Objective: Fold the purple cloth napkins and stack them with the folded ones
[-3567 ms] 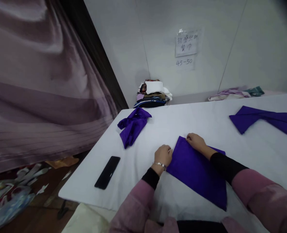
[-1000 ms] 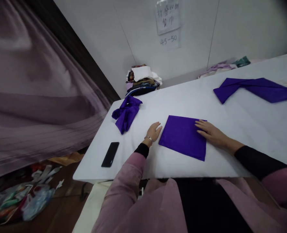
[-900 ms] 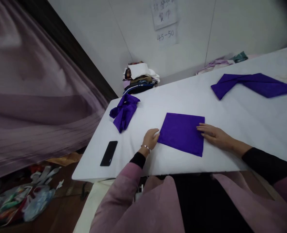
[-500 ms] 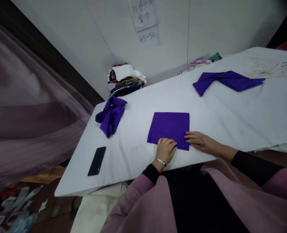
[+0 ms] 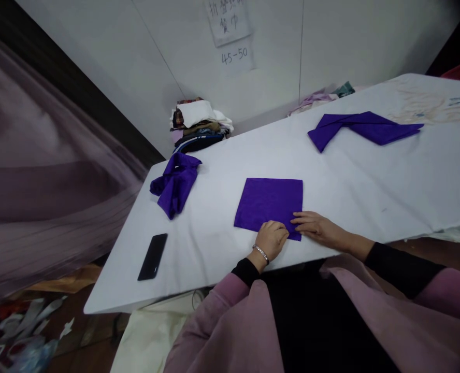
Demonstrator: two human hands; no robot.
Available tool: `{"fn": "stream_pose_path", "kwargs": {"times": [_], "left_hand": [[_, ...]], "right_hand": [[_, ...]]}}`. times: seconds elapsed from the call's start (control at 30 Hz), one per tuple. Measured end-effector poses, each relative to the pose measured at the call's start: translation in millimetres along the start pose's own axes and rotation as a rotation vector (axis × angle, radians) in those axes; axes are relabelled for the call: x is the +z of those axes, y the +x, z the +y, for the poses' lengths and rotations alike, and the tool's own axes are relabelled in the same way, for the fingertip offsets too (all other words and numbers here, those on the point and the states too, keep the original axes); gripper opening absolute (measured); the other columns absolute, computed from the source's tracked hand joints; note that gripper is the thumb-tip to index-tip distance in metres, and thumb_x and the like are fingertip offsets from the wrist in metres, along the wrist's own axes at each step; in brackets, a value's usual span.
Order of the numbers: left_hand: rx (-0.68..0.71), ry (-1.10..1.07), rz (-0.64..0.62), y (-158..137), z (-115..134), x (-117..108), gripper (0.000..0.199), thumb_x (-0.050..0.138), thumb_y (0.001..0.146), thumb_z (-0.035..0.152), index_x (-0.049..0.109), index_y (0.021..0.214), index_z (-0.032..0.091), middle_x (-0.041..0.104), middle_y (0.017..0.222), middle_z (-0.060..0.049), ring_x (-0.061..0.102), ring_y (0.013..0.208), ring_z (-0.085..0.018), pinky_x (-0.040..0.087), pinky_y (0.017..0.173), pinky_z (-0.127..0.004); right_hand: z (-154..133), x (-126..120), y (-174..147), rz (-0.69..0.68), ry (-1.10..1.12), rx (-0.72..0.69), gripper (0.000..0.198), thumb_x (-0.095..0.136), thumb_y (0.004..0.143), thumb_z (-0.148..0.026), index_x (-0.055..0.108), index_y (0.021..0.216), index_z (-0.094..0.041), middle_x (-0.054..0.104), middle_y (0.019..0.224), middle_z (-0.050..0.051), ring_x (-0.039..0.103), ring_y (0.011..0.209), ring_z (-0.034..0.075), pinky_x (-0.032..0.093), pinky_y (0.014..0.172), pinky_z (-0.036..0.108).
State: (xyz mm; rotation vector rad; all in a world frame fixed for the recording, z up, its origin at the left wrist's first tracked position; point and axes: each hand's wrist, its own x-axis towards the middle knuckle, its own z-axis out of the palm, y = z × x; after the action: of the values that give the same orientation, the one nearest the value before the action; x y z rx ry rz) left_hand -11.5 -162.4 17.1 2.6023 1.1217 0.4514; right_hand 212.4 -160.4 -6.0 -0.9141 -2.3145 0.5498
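Observation:
A purple cloth napkin [image 5: 271, 199], folded into a flat near-square, lies on the white-covered table [image 5: 222, 259] in front of me. My left hand [image 5: 272, 241], with a bracelet at the wrist, is closed over the napkin's near edge, its fingers bent and drawn together near the right corner. Across the right edge rests my right hand [image 5: 317, 228]; its fingers stretch out onto the cloth, close to the left fingertips. The near edge is partly covered by my left hand.
A crumpled purple napkin [image 5: 177, 184] lies to the left, above a black phone [image 5: 153, 257]. Another purple napkin [image 5: 364, 127], loosely folded, is at the back right. Stacked cloths [image 5: 199, 124] stand by the wall behind the table, under handwritten paper signs [image 5: 233, 54].
My left hand has slid right along the napkin's near edge toward the corner. My right fingers have moved slightly further left onto the cloth. The view has shifted a little.

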Motion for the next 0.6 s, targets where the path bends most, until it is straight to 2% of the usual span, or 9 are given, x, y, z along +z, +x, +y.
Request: {"fn": "stream_pose_path", "kwargs": {"times": [0.17, 0.3, 0.6], "left_hand": [[0.027, -0.053, -0.001, -6.8, 2.2, -2.5, 0.018, 0.053, 0.087, 0.029, 0.064, 0.1, 0.022, 0.063, 0.105, -0.003, 0.052, 0.097, -0.018, 0.04, 0.083, -0.035], [0.035, -0.055, 0.0, -10.4, 3.3, -2.0, 0.035, 0.062, 0.081, 0.038, 0.058, 0.112, 0.022, 0.061, 0.113, -0.004, 0.05, 0.103, -0.021, 0.038, 0.088, -0.036], [0.056, 0.009, -0.036, -7.1, 3.7, 2.2, 0.018, 0.055, 0.087, 0.034, 0.066, 0.098, 0.026, 0.062, 0.107, -0.003, 0.05, 0.099, -0.02, 0.04, 0.084, -0.036]], "right_hand": [[-4.5, -1.3, -2.1, -0.004, -0.004, -0.019, 0.024, 0.048, 0.09, -0.03, 0.067, 0.104, -0.027, 0.064, 0.116, 0.005, 0.048, 0.12, 0.023, 0.042, 0.098, 0.048], [-5.7, -1.1, -1.4, 0.005, 0.0, -0.006, 0.023, 0.048, 0.09, -0.03, 0.068, 0.101, -0.026, 0.066, 0.113, 0.005, 0.052, 0.116, 0.022, 0.042, 0.098, 0.047], [-6.4, 0.1, -10.1, -0.072, -0.079, -0.057, 0.028, 0.045, 0.09, -0.024, 0.066, 0.107, -0.029, 0.063, 0.119, 0.004, 0.048, 0.12, 0.023, 0.038, 0.098, 0.051]]}}
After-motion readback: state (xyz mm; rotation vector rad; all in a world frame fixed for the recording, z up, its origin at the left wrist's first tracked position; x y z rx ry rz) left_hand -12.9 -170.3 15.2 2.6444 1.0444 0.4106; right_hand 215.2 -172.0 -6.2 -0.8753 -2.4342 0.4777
